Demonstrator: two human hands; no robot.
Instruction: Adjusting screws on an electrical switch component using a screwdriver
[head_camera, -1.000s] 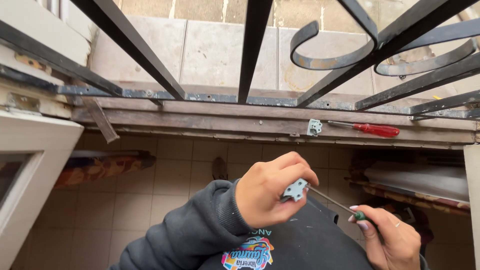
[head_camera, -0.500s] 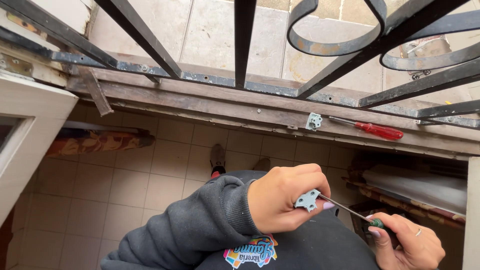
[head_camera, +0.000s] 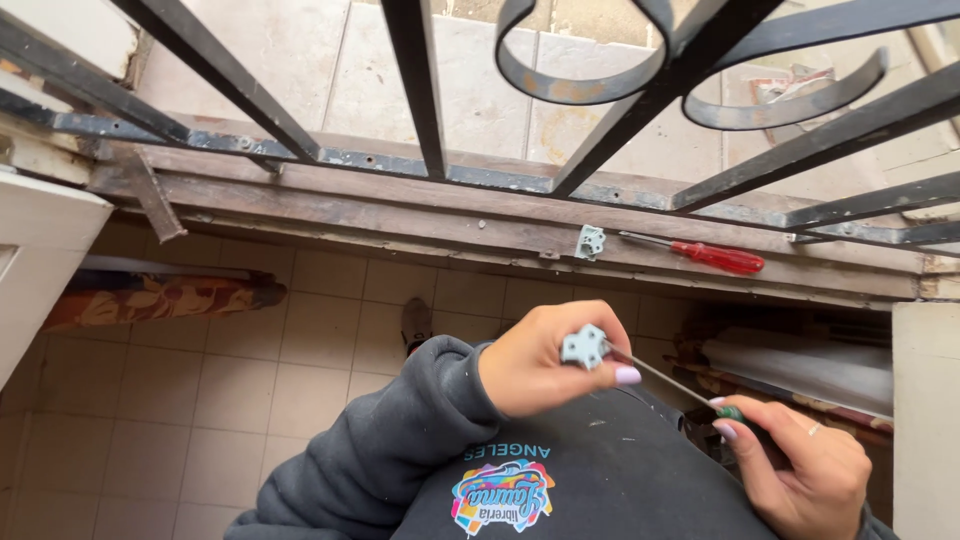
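Nearest you: your right hand, low at the right edge, closed around the green handle of a screwdriver. Its thin shaft runs up and left to the bracket.

Next: your left hand, fingers curled shut on a small pale metal bracket, pinched between thumb and fingertips. The screwdriver tip meets the bracket at its right side. Your two hands are near each other, joined only by the shaft.

Below them: your dark grey sleeve and a dark shirt with a coloured print.

Further down: tiled floor, a shoe just above the sleeve, a patterned roll at the left.

Beyond your hands: a worn wooden sill crossing the whole view. On it, a second pale bracket, and just right of it a red-handled screwdriver lying flat; both well apart from your hands.

Farthest: black iron bars with scrollwork, standing between you and the paved ground outside.
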